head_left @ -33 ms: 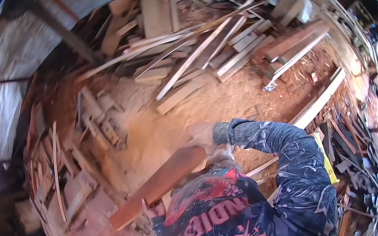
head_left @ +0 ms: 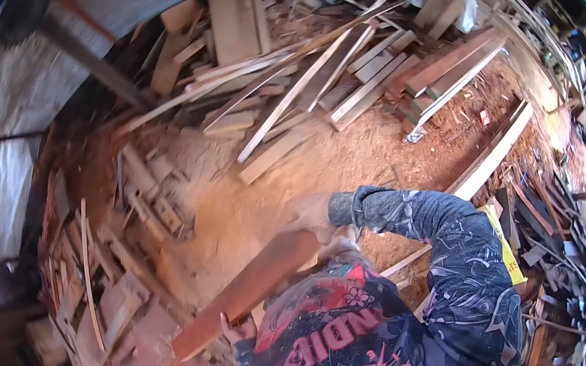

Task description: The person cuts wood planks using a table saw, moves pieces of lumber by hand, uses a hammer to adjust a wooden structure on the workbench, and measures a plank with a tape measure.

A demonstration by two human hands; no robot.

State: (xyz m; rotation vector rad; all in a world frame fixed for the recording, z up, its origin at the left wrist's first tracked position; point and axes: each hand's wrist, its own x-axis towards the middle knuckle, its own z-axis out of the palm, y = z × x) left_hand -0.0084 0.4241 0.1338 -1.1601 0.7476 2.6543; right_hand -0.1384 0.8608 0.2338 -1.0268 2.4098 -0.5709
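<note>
A long reddish-brown wooden board (head_left: 247, 293) slants from the lower left up toward the middle, in front of my body. My left hand (head_left: 238, 331) is at its near right edge, a finger lying along the wood and the rest partly hidden behind my shirt. At the board's far end my right hand (head_left: 309, 214) is bent over, closed and blurred. A pale shape (head_left: 341, 244) shows just beside that hand, and I cannot make out what it is. Hazy orange dust (head_left: 226, 207) blurs the ground left of my right hand.
Planks and offcuts (head_left: 306, 87) lie piled at the far side. Stacked red-brown beams (head_left: 439, 72) stand at the far right, near a long pale beam (head_left: 492, 155). Scrap wood (head_left: 156, 194) lies on the left. A yellow sack (head_left: 505, 246) is by my right elbow. Sawdust covers the ground (head_left: 358, 147).
The view has shifted very slightly, moving the background a little. Both hands and the board keep nearly the same places.
</note>
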